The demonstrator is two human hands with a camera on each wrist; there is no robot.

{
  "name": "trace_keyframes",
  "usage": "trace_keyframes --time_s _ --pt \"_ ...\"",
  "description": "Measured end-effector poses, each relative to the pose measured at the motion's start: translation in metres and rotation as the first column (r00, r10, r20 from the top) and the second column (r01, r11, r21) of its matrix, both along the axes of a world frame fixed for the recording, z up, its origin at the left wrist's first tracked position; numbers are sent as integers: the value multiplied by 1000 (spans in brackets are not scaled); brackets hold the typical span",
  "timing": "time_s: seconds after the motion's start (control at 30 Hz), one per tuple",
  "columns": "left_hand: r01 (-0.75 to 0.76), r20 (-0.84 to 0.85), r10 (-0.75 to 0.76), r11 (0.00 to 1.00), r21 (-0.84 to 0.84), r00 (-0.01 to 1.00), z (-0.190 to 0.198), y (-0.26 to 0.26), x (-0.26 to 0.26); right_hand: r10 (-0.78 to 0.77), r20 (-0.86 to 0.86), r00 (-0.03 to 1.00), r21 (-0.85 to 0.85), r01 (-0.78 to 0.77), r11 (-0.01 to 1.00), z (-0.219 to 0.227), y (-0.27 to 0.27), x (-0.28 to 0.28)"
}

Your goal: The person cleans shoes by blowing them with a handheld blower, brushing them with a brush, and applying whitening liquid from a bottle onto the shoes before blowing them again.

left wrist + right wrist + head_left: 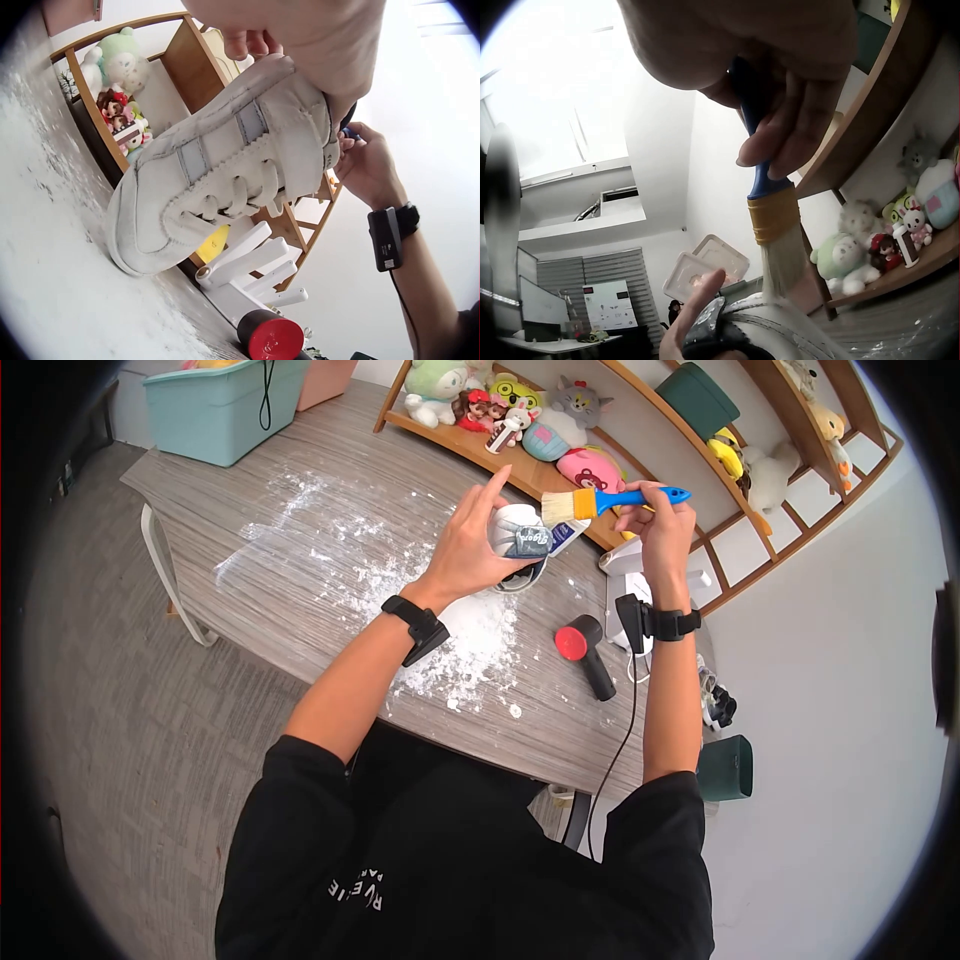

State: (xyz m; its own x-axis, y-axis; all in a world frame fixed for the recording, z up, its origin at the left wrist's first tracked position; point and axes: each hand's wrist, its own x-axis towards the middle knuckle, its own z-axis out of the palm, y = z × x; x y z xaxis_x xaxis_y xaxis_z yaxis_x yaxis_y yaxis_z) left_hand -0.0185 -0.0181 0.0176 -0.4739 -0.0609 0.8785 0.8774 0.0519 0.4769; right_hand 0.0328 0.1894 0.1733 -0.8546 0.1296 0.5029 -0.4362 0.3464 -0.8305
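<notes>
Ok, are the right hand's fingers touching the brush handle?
Touching. The right wrist view shows the right hand with its fingers pressed around the blue brush handle, just up from the yellow band.

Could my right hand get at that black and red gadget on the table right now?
Probably yes: the gadget lies on the table, seemingly within reach, with nothing covering it. But the right hand grips the brush, so it would likely have to free itself first.
</notes>
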Motion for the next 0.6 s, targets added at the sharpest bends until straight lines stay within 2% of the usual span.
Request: trace_keyframes --time_s 0.07,0.1,0.23,0.27,0.33,0.37,0.47,0.53,0.6 --pt "9 1 -9 1000 6 1000 -1 0 0 58 -34 998 -115 -61 991 1 3 1" --pt "6 -2 -6 1000 4 1000 -1 0 0 108 -19 994 -106 -109 988 2 0 4" --pt "38 3 -38 999 24 999 -2 -1 0 86 50 995 -136 -78 988 -16 8 -5" --pt "32 -8 -31 999 30 999 1 -3 -1 80 124 989 -185 -56 981 -27 23 -12" --pt "46 29 -46 999 18 999 1 -6 -1 -14 162 987 -53 22 998 -32 30 -14" --pt "45 26 -46 999 18 999 1 -6 -2 -13 159 987 -53 22 998 -33 35 -15" --pt "79 46 -79 997 9 996 -1 -6 -4 7 103 995 -110 4 994 -25 31 -8" --pt "90 64 -92 996 25 994 -2 -7 -4 124 -71 990 -219 -136 966 -17 28 -5" --pt "97 57 -98 995 17 994 -3 -7 -6 155 -81 985 -245 -170 955 -19 22 -2"
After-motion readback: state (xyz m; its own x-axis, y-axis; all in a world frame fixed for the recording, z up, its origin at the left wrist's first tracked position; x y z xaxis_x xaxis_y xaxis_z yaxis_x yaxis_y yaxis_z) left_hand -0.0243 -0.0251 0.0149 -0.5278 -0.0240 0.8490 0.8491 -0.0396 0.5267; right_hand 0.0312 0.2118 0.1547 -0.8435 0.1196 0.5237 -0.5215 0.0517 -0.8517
